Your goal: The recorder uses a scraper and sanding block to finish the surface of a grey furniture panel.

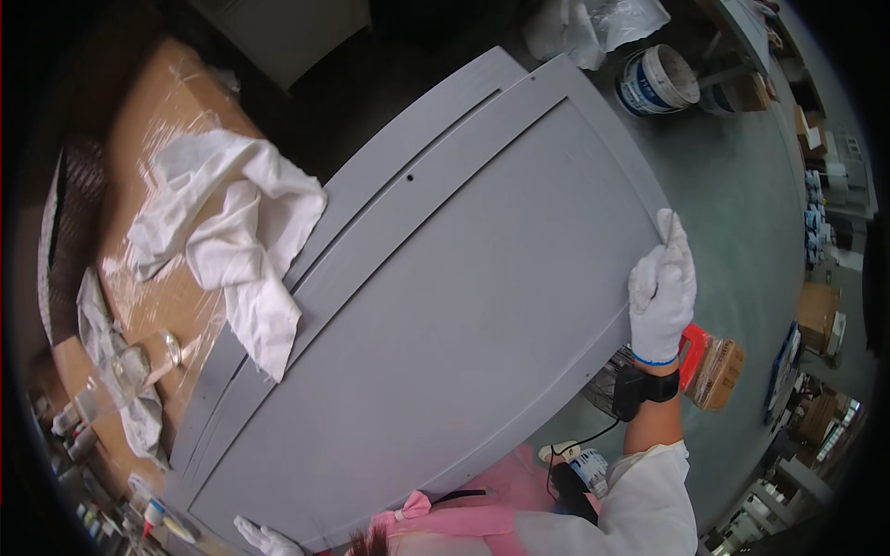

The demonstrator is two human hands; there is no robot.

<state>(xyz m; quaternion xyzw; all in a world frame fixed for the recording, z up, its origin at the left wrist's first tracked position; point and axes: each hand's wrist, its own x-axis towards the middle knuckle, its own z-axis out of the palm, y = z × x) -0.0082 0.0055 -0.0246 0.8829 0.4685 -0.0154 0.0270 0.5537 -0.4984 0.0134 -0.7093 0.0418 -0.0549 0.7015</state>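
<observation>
A large grey door-like panel [445,306] with a raised border lies tilted across the middle, overlapping a second grey panel [408,120] on its far left side. My right hand [662,292], in a white glove with a blue cuff, grips the panel's right edge, its fingers pointing away from me along that edge. At the panel's near left end, my left hand [267,537] is also white-gloved and holds the edge; the lower border of the picture cuts much of it off. A crumpled white cloth [236,218] hangs over the panels' left side.
A film-wrapped brown board [176,102] stands at left, with a clear tape roll [139,366] and another white cloth [130,408]. On the green floor are a white-and-blue bucket [658,81] and a cardboard box [718,371] beside a red object [691,352]. A black cable [593,437] runs from my right wrist.
</observation>
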